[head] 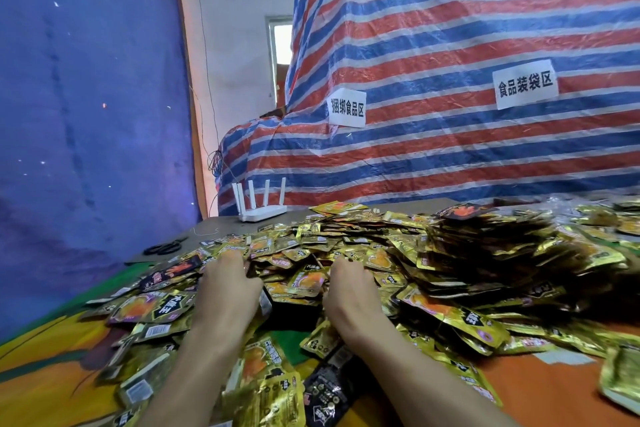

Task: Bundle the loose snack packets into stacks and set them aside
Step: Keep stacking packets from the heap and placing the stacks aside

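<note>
Now, left hand [227, 289] and right hand [349, 291] atop snack packets [301, 282], cannot tell grasp

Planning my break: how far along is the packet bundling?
Done: no finished stack clearly shows; the layered heap at right is blurred. In hand: left hand and right hand reach into the loose packets, fingertips hidden. Left: nearly everything; packets cover most of the table.

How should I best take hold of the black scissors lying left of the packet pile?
Grip the scissors by the handle loops, which seem to lie at their left end, with the blades toward the packets. They lie flat on the table, so come down from above on the left.
</note>
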{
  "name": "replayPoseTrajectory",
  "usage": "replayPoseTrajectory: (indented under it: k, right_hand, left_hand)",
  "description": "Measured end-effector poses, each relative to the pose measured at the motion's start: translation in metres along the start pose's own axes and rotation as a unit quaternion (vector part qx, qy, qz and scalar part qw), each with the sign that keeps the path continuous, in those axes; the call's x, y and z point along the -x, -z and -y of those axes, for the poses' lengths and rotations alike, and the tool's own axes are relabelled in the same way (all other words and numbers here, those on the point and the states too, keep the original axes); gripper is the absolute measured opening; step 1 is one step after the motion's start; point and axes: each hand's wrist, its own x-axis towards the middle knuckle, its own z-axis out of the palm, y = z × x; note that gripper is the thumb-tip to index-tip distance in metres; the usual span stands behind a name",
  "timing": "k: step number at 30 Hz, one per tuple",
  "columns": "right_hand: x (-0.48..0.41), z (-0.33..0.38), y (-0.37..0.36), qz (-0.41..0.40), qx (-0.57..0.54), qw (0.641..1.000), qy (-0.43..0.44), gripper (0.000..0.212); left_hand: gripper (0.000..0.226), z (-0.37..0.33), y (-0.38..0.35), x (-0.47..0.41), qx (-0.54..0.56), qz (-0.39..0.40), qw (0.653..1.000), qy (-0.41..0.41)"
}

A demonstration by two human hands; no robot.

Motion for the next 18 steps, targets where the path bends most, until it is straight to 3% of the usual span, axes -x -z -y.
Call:
replayPoseTrajectory:
  k: [2, 7, 11, 13, 15, 18]
  right_hand:
    - [-0.003, -0.002, 0.006, -0.030, -0.049, 0.998, -0.023, 0.011]
    - [-0.005, -0.004, 0.018, -0.080, -0.174, 0.981, -0.020, 0.018]
    - [-0.007, -0.006, 0.028, -0.119, -0.332, 0.936, -0.009, 0.017]
    - [-0.005, -0.007, 0.030, -0.117, -0.409, 0.905, -0.012, 0.019]
    - [-0.003, -0.008, 0.028, -0.104, -0.466, 0.878, -0.023, 0.026]
    - [-0.001, -0.010, 0.020, -0.079, -0.489, 0.868, -0.036, 0.021]
  left_hand:
    - [0.005, -0.002, 0.004, 0.000, 0.003, -0.023, 1.000, -0.016]
    - [0.017, -0.007, 0.012, 0.004, 0.001, -0.106, 0.993, -0.048]
    - [0.016, -0.015, 0.008, 0.007, 0.155, -0.162, 0.971, -0.076]
    - [0.014, -0.018, 0.000, 0.008, 0.242, -0.159, 0.957, -0.013]
    - [0.016, -0.016, -0.016, 0.006, 0.323, -0.124, 0.931, 0.118]
    - [0.004, -0.012, -0.035, 0.007, 0.453, -0.067, 0.855, 0.245]
